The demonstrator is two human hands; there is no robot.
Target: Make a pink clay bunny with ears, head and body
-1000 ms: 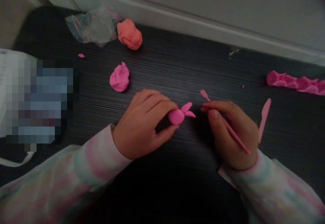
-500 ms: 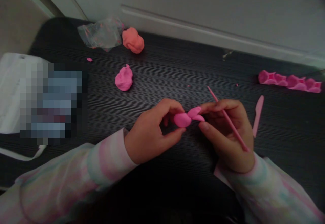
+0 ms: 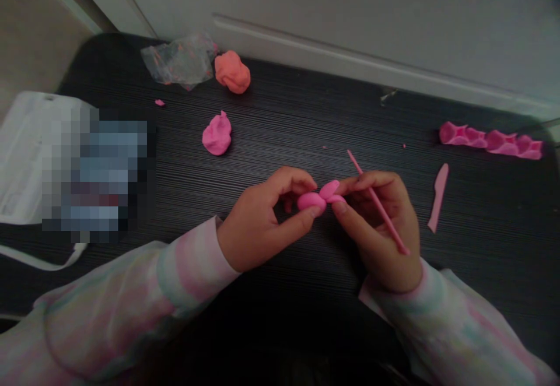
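A pink clay figure is held above the dark table, a rounded ball with two petal-shaped pieces like ears on its right. My left hand is closed on the ball between thumb and fingertips. On the other side, my right hand has its thumb and forefinger at the two ear pieces, the thumb covering part of the lower one. A thin pink modelling stick is tucked across the same hand, its tip pointing up and left. The fingers behind the figure are partly hidden.
At the back left lie a lump of pink clay, an orange lump and a clear plastic bag. To the right are a pink plastic knife and a strip of pink cups. A white device stands left, beside a blurred-out area.
My right hand has come left and its thumb now presses on the lower ear piece. The left thumb has slid up onto the ball. The view has shifted slightly.
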